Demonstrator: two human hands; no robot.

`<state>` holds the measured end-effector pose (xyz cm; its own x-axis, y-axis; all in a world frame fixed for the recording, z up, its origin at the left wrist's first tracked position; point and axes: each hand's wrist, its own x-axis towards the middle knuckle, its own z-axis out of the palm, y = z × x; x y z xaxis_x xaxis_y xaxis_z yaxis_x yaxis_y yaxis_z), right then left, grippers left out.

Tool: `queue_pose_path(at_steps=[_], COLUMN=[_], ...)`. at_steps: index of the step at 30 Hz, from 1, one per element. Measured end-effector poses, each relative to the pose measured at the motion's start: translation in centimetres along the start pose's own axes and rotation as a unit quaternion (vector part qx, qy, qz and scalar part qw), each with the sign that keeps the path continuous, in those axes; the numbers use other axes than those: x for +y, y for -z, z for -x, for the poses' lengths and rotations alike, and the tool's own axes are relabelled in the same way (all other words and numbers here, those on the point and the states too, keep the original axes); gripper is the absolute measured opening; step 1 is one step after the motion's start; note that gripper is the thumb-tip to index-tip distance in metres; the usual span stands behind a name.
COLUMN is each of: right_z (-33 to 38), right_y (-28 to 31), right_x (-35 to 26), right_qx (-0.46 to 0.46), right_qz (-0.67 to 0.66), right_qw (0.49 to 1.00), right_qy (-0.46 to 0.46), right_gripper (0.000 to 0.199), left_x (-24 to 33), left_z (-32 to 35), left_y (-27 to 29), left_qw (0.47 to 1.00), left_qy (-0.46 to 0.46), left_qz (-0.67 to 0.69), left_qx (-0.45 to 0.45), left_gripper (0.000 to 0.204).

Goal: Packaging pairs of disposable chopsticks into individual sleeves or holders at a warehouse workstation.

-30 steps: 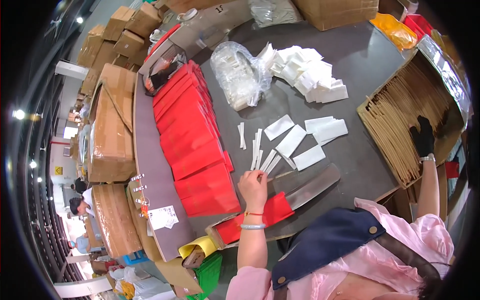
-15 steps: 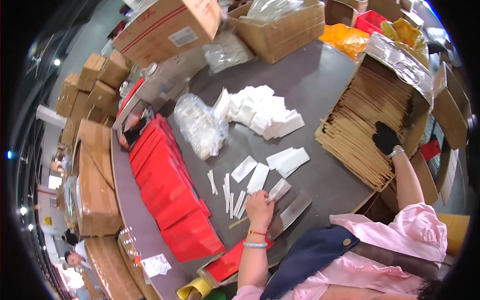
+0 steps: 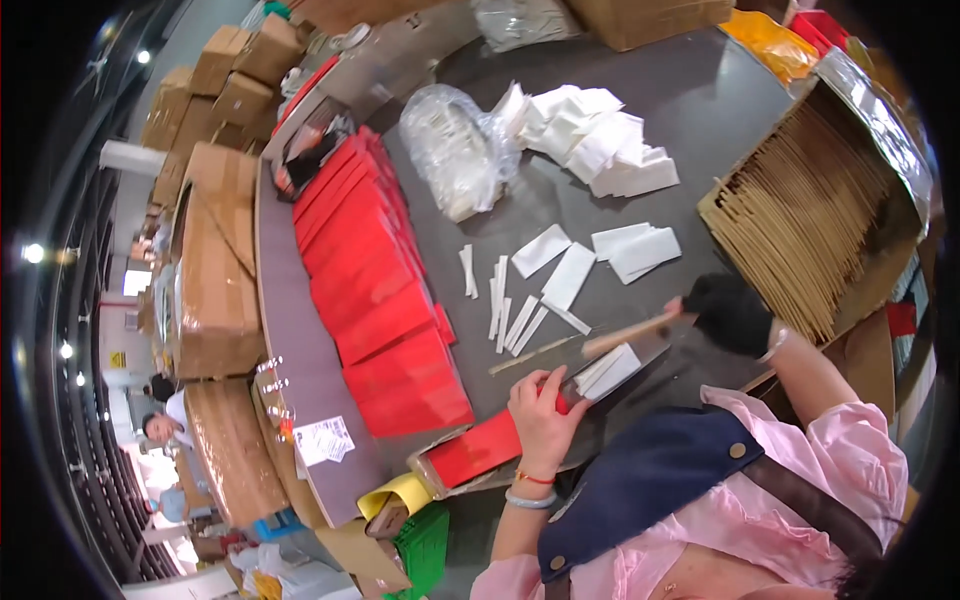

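The left hand (image 3: pixel 541 415) presses a red envelope (image 3: pixel 478 452) flat on the grey surface (image 3: pixel 690 110), fingers together. At three o'clock, the gloved right hand (image 3: pixel 730 313) pinches a brown paper bag (image 3: pixel 630 335) beside white slips (image 3: pixel 608 371)

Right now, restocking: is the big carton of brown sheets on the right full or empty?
Nearly full: the carton lies open, packed with brown sheets.

Right hand (image 3: pixel 728 313), black-gloved, has left the box of brown kraft sheets (image 3: pixel 810 215) and now carries one flat brown sheet (image 3: pixel 628 333) over the desk. Left hand (image 3: pixel 543 408) has dropped onto the red card (image 3: pixel 478 450).
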<state>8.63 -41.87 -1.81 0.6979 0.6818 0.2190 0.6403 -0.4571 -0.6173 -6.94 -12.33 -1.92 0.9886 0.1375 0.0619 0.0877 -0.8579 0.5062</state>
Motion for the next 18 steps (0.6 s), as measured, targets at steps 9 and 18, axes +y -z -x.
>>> queue_pose_path(at_steps=[9, 18], right_z=[-1.2, -1.5], right_y=[-10.8, -13.2], right_x=[-1.6, -5.4], right_qx=[-0.133, -0.106], right_qz=[-0.078, -0.245], right_qw=[0.988, 0.962], right_qy=[-0.012, -0.057], right_gripper=[0.012, 0.024], left_x=[0.2, 0.1], left_z=[1.6, 0.0], left_y=[-1.1, -2.7], left_qw=[0.999, 0.997], left_qy=[-0.033, -0.05], left_qz=[-0.016, -0.043], left_qx=[-0.024, -0.045], left_gripper=[0.073, 0.065])
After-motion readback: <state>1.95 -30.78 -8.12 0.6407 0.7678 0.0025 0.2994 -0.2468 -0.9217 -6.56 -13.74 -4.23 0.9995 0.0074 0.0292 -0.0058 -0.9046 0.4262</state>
